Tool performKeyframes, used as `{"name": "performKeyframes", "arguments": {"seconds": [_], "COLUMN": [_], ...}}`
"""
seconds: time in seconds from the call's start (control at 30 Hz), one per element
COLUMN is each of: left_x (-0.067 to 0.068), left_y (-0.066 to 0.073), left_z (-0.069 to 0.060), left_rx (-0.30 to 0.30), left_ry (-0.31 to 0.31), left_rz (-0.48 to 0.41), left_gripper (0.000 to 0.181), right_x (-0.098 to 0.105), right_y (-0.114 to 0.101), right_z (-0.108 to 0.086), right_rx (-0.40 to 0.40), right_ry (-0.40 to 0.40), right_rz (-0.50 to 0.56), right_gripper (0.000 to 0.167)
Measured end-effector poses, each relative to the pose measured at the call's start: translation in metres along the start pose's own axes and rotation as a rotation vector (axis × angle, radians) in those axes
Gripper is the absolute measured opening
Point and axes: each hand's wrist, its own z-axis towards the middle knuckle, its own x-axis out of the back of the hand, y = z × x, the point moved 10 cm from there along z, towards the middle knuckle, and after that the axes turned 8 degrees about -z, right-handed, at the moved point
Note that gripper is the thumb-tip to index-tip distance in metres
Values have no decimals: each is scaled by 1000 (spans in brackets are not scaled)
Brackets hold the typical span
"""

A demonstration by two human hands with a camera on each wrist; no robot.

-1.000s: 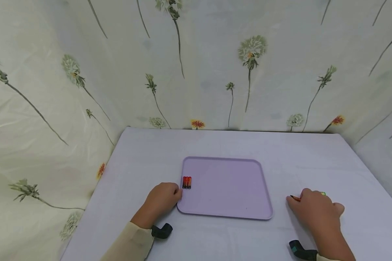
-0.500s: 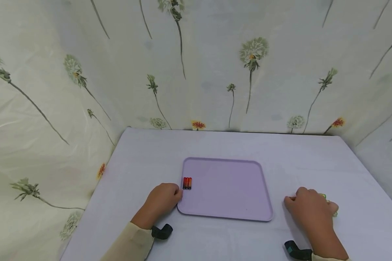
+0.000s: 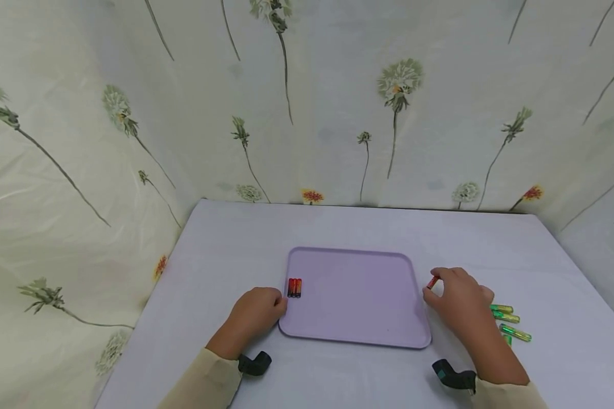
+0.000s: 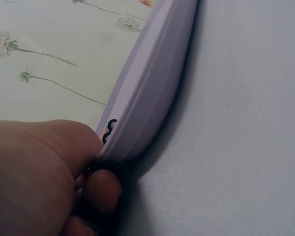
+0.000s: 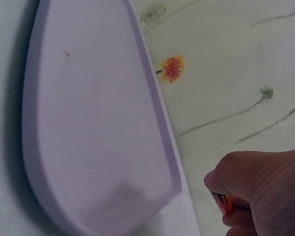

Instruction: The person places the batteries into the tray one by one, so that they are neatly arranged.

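Note:
A purple tray (image 3: 358, 295) lies on the white table. Three red and black batteries (image 3: 294, 288) stand side by side along its left edge. The left hand (image 3: 253, 315) grips the tray's left rim between thumb and curled fingers; the left wrist view shows the thumb (image 4: 73, 142) on the rim beside the battery ends. Just beyond the tray's right edge, the right hand (image 3: 460, 304) pinches a red battery (image 3: 432, 282) between thumb and fingers. In the right wrist view this battery (image 5: 221, 202) is partly hidden by the hand (image 5: 265, 191).
Several green and yellow batteries (image 3: 515, 332) lie on the table (image 3: 568, 352) to the right of the right wrist, some partly covered by it. A flower-patterned cloth (image 3: 327, 102) hangs behind the table and along its left side.
The right hand has moved left and away from the body, from the green batteries toward the tray, with a red battery pinched in it. More green batteries are uncovered. The left hand has stayed put.

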Motion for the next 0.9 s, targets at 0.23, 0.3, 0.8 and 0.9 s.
{"name": "performKeyframes", "arguments": {"seconds": [0.23, 0.3, 0.8, 0.9], "left_x": [0, 0, 1, 2], "left_y": [0, 0, -1, 1], "left_z": [-1, -1, -1, -1], "left_rx": [3, 2, -6, -16], "left_ry": [-3, -2, 0, 6], "left_rz": [-7, -7, -2, -7], "left_gripper": [37, 37, 37, 37], "right_x": [3, 1, -26, -33], "right_y": [-42, -53, -137, -151], "right_z": [9, 12, 18, 19], "right_rx": [140, 184, 444, 463], "right_ry": [28, 26, -6, -37], "right_rz": [45, 46, -18, -9], "right_gripper": [51, 49, 40, 37]}}
